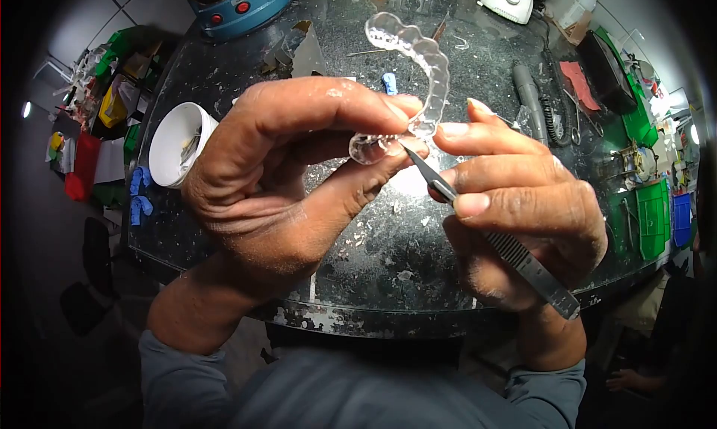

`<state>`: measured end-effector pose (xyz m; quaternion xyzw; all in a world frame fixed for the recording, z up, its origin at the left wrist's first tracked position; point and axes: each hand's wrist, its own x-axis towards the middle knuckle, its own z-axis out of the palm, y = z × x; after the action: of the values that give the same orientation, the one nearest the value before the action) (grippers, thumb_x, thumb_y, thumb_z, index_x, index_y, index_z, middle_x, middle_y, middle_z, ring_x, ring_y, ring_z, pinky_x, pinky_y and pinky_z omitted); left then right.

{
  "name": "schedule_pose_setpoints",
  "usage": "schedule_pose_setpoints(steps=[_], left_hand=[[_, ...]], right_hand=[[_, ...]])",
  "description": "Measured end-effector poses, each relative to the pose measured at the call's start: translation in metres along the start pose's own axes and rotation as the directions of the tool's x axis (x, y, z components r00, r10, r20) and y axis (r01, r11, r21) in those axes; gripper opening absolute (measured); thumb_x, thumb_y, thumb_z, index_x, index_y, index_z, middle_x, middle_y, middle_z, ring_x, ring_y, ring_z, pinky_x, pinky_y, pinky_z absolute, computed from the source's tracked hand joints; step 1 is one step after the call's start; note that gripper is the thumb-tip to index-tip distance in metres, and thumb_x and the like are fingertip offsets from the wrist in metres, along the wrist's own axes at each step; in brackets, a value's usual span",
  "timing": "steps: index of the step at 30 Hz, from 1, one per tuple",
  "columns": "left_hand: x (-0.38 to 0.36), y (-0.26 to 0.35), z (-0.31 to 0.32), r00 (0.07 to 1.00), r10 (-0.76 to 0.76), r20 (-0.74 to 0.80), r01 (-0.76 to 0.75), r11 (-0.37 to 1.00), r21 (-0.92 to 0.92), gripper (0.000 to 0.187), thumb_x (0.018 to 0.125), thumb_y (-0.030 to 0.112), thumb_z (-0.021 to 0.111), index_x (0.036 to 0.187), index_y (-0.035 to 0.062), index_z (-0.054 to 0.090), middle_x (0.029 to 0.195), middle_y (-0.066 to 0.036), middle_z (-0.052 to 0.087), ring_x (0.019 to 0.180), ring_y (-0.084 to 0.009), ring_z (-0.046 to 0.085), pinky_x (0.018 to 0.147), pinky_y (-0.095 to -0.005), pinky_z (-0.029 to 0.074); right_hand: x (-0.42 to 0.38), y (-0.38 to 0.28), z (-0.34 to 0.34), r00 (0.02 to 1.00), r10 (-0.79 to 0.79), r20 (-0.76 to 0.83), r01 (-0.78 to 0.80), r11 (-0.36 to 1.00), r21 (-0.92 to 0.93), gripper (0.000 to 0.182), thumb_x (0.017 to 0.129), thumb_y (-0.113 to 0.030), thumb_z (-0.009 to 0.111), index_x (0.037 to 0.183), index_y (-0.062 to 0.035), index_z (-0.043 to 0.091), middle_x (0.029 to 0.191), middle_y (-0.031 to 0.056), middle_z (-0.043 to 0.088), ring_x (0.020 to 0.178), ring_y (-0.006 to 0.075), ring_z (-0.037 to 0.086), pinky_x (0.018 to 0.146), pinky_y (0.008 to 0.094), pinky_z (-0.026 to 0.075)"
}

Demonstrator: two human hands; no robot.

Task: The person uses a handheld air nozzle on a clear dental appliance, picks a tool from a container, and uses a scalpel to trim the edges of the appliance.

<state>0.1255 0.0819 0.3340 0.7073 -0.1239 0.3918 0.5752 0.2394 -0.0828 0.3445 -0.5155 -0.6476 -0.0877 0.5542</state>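
Note:
A clear, arch-shaped dental tray (437, 74) is pinched near its lower end between the thumb and fingers of my left hand (291, 167). Its free end curves up and to the left above the fingers. My right hand (523, 197) holds a dark metal scalpel-like tool (515, 253), its handle slanting down to the right. The tool's pointed tip touches or nearly touches the tray beside my left fingertips; exact contact is hard to tell. A fingertip of my right hand is close to the tray's right side.
The dark speckled bench (358, 279) carries scraps. At left stand a white tub (179, 145) and blue pieces (140, 197); behind is a blue machine (243, 7). A grey handpiece (529, 100) and red sheet (579, 85) lie right. Another person's hand (631, 380) shows lower right.

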Motion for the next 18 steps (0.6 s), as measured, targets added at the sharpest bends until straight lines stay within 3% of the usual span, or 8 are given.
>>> schedule_pose_setpoints(steps=[8, 16, 18], left_hand=[[0.001, 0.001, 0.0, 1.0, 0.003, 0.006, -0.003, 1.0, 0.005, 0.03, 0.079, -0.011, 0.066, 0.104, -0.0011, 0.053, 0.101, -0.021, 0.065, 0.095, -0.0226, 0.067, 0.087, -0.0346, 0.055], [-0.002, -0.002, 0.002, 1.0, -0.004, -0.011, 0.004, 1.0, -0.005, 0.03, 0.08, -0.01, 0.066, 0.105, -0.0023, 0.053, 0.101, -0.02, 0.064, 0.096, -0.0242, 0.066, 0.086, -0.0342, 0.055], [-0.002, -0.003, 0.002, 0.999, -0.032, -0.032, 0.029, 0.996, -0.087, 0.03, 0.081, -0.009, 0.066, 0.106, -0.0028, 0.052, 0.101, -0.021, 0.064, 0.096, -0.0244, 0.066, 0.087, -0.0338, 0.055]], right_hand=[[-0.001, 0.001, 0.0, 1.0, 0.001, 0.004, -0.001, 1.0, -0.006, 0.025, 0.082, -0.023, 0.074, 0.092, -0.0044, 0.061, 0.085, 0.0137, 0.068, 0.1, 0.0354, 0.066, 0.101, 0.0534, 0.042], [0.003, -0.007, -0.001, 0.996, 0.068, 0.053, -0.066, 0.997, -0.029, 0.02, 0.078, -0.009, 0.074, 0.091, -0.0042, 0.06, 0.086, 0.0154, 0.069, 0.102, 0.0379, 0.065, 0.106, 0.0558, 0.034], [0.005, -0.008, 0.0, 0.995, 0.076, 0.057, -0.074, 0.997, -0.027, 0.02, 0.078, -0.009, 0.075, 0.092, -0.0051, 0.06, 0.086, 0.0148, 0.069, 0.102, 0.0375, 0.065, 0.106, 0.056, 0.035]])
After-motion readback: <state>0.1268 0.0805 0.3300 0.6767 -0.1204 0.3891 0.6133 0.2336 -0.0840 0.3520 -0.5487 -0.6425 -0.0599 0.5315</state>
